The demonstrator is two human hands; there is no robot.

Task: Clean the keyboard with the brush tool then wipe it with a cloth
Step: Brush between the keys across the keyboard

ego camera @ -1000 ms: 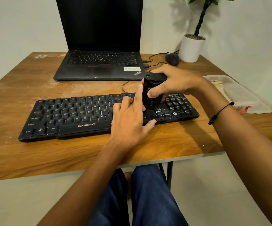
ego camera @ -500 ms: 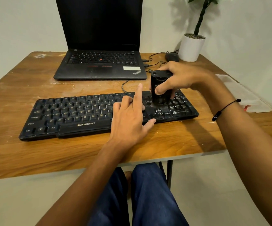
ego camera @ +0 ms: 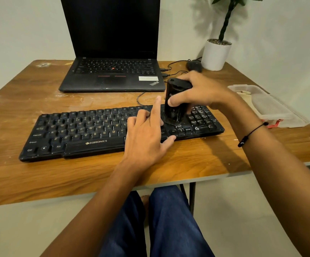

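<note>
Head view shows a black keyboard (ego camera: 113, 130) lying across the middle of a wooden table (ego camera: 39, 175), with its cable running off its far edge. The right hand (ego camera: 200, 91) is clamped round a black brush tool (ego camera: 176, 101), thumb on its near face and fingers curled behind it, holding it upright with its bristle end down on the keys toward the right part of the keyboard, just left of the rightmost block of keys. The left hand (ego camera: 146, 138) rests flat on the keyboard just left of the brush, fingers mostly straight and spread, the forefinger raised beside the tool; it grips nothing and seems to steady the board.

Judging by this, the brushing step is in hand, and the wiping has not begun. No cloth can be made out for certain; a clear plastic box (ego camera: 261, 104) at the right edge of the table holds something pale, but what it is cannot be told. A laptop (ego camera: 113, 75) stands open at the far side, with a mouse (ego camera: 194, 65) and a potted plant (ego camera: 216, 52) to its right.

The next move probably calls for sweeping the bristles along the key rows while the left hand keeps the board from sliding, with light pressure so the bristles reach between keys.
</note>
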